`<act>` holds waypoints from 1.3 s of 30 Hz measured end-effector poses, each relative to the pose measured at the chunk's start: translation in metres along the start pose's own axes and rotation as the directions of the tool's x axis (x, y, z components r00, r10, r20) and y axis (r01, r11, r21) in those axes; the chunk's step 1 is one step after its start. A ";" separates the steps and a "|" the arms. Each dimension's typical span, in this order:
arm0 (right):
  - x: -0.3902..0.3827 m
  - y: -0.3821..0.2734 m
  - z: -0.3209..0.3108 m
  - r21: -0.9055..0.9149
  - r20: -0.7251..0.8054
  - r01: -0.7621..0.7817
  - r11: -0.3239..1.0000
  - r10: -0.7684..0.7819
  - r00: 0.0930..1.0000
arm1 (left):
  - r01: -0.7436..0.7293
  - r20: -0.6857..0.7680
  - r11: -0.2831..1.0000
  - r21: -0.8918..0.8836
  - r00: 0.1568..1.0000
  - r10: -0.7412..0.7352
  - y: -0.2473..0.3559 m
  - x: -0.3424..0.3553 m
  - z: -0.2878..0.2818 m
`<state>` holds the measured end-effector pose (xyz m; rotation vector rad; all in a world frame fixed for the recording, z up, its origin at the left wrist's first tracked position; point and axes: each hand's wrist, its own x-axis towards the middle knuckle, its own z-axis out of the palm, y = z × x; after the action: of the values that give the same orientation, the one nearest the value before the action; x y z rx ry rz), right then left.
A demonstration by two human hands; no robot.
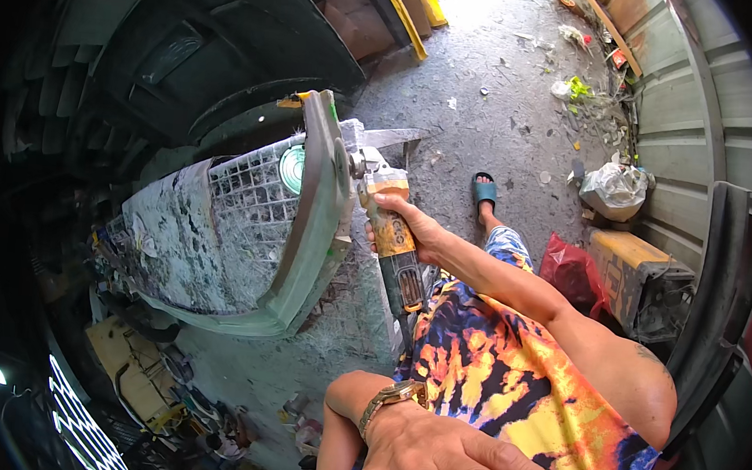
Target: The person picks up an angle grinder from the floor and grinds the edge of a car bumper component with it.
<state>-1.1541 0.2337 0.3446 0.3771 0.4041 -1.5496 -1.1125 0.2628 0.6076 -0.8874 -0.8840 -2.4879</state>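
Observation:
My right hand [415, 225] is wrapped round a worn yellow-and-black angle grinder [399, 272], whose head rests at or very near the edge of a long, curved, dusty panel piece [308, 256]. That piece lies along a mesh stand [256, 181] with a scuffed, paint-spotted surface and a pale green round item [293, 168] on it. My left hand [438, 461], a metal watch on its wrist, is spread over the front of my patterned shirt, fingers extended and holding nothing. The grinder's disc is mostly hidden.
A large black panel [205, 45] stands beyond the stand. At right are a corrugated wall [713, 102], a yellow-topped machine [647, 274], red bag [567, 272], white bagged bundle [614, 187] and litter. My sandalled foot [485, 191] is on concrete floor [459, 82]. Clutter lies lower left.

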 end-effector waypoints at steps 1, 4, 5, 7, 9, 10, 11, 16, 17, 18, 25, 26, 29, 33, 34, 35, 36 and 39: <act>0.000 0.000 0.000 0.000 0.000 0.002 1.000 -0.002 1.000 | 0.000 0.001 1.000 -0.001 1.000 0.000 0.000 0.000 0.000; 0.003 0.000 0.000 -0.001 -0.028 0.012 1.000 -0.012 1.000 | -0.008 0.029 1.000 -0.007 1.000 0.008 0.001 -0.001 -0.002; 0.004 -0.001 -0.001 -0.005 -0.026 0.010 1.000 -0.010 1.000 | 0.022 0.033 1.000 -0.012 0.999 -0.022 0.003 0.000 -0.003; 0.004 -0.003 -0.005 0.003 -0.021 0.026 1.000 -0.026 0.999 | 0.056 0.034 0.998 -0.016 0.998 -0.055 0.005 -0.001 -0.006; 0.004 -0.008 -0.014 0.050 0.002 0.043 0.998 -0.043 0.999 | -0.098 -0.166 0.730 0.677 0.945 0.281 0.003 -0.011 -0.023; 0.005 -0.011 -0.018 0.062 -0.001 0.079 0.995 -0.079 0.997 | -0.067 -0.149 0.414 0.908 0.871 0.468 0.003 -0.018 -0.036; 0.003 -0.016 -0.020 0.060 -0.003 0.110 0.992 -0.110 0.994 | 0.076 -0.112 0.119 0.990 0.934 0.340 0.025 -0.035 -0.066; -0.001 -0.031 -0.037 0.167 -0.061 0.239 0.956 -0.232 0.971 | 0.483 -0.498 -0.557 0.675 0.856 0.139 0.087 -0.125 -0.212; -0.003 -0.032 -0.035 0.172 -0.072 0.261 0.950 -0.252 0.965 | 0.471 -0.547 -0.654 0.592 0.831 0.103 0.091 -0.143 -0.230; -0.002 -0.034 -0.041 0.196 -0.065 0.270 0.943 -0.262 0.963 | 0.441 -0.596 -0.738 0.511 0.800 0.066 0.091 -0.150 -0.240; -0.005 -0.031 -0.044 0.202 -0.065 0.289 0.936 -0.282 0.957 | 0.319 -0.634 -0.933 0.168 0.759 0.146 0.079 -0.156 -0.261; -0.004 -0.030 -0.042 0.195 -0.054 0.288 0.938 -0.283 0.958 | 0.330 -0.620 -0.932 0.151 0.766 0.171 0.079 -0.158 -0.264; -0.003 -0.029 -0.035 0.183 -0.051 0.257 0.949 -0.252 0.966 | 0.319 -0.624 -0.935 0.151 0.764 0.160 0.083 -0.162 -0.263; 0.000 -0.023 -0.026 0.179 -0.023 0.210 0.961 -0.209 0.978 | 0.266 -0.685 -0.925 0.270 0.729 0.009 0.097 -0.160 -0.252; 0.000 -0.020 -0.022 0.177 -0.020 0.207 0.962 -0.207 0.978 | 0.268 -0.684 -0.926 0.267 0.729 0.014 0.100 -0.159 -0.249; 0.000 -0.017 -0.018 0.176 -0.005 0.178 0.968 -0.180 0.984 | 0.273 -0.710 -0.916 0.294 0.704 -0.018 0.103 -0.158 -0.247; 0.000 -0.013 -0.013 0.175 0.011 0.148 0.973 -0.152 0.988 | 0.278 -0.732 -0.906 0.320 0.679 -0.050 0.106 -0.157 -0.244; 0.002 -0.002 -0.010 0.186 0.022 0.097 0.978 -0.102 0.994 | 0.210 -0.607 -0.892 0.400 0.790 -0.086 0.105 -0.144 -0.224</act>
<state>-1.1558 0.2370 0.3350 0.4815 0.2583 -1.6948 -1.0512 0.0534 0.4215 0.6703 -2.9546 0.0506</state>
